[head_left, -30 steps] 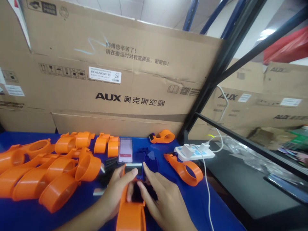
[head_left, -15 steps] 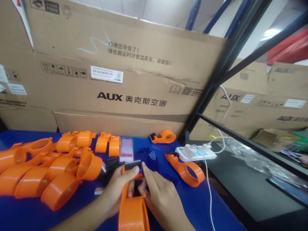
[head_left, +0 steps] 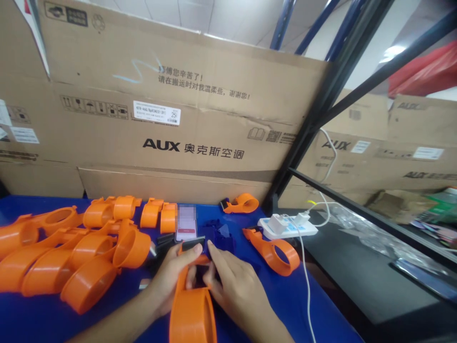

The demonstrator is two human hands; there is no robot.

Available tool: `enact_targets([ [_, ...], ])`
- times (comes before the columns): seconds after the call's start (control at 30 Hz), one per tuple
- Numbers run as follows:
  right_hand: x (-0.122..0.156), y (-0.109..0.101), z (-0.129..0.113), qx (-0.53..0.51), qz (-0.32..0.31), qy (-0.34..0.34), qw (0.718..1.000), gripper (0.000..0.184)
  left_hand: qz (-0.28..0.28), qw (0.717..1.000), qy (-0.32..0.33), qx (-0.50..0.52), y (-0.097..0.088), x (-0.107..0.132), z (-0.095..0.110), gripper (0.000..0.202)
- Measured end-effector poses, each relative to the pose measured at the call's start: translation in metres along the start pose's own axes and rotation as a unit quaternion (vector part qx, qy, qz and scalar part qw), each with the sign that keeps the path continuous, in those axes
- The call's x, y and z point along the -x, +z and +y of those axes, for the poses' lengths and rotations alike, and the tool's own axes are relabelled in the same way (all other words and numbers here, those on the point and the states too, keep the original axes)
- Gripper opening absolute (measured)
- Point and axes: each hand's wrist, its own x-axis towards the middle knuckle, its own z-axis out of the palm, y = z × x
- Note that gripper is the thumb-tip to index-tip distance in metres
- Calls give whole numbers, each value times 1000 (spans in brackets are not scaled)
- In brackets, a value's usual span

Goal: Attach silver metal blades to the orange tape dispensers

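An orange tape dispenser [head_left: 193, 312] is held between both hands, its round hub toward me and its head pointing away. My left hand [head_left: 174, 269] grips the head end, with the thumb pressed on a black piece [head_left: 192, 244] that carries a toothed metal edge. My right hand [head_left: 232, 271] closes on the head's right side, index finger stretched along a small dark blue part; its other fingertips are partly hidden under the head. Just beyond the hands lie several dark blue plastic pieces [head_left: 219, 233] and a phone [head_left: 186, 228] with its screen lit.
Several orange dispenser bodies [head_left: 89, 283] lie on the left of the blue table [head_left: 117, 328]. Two dispensers with blue heads, one farther back [head_left: 244, 204] and one nearer [head_left: 282, 256], lie at the right, beside a white power strip [head_left: 287, 228] with a trailing cable. Cardboard [head_left: 200, 176] stands behind.
The camera view has shifted slightly. The dispenser's hub has tipped a little left and toward me; both hands keep the same hold on its head.
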Motion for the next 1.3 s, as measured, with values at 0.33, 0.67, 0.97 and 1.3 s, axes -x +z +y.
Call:
enact_targets([
  [0.33,-6,-14,-1,-56,5,24,998,29,-4,988,78,-136,-11,0,-10,36],
  [0.67,-16,-22,38,-138,22,252,958,20,-64,993,60,-84,-14,-2,-2,32],
  [0.97,-8,-9,99,118,-212,388,889,25,-16,990,75,-117,-8,-4,4,39],
  [1.3,-14,-12,82,111,-201,375,898,26,9,994,59,-86,-9,-9,3,46],
])
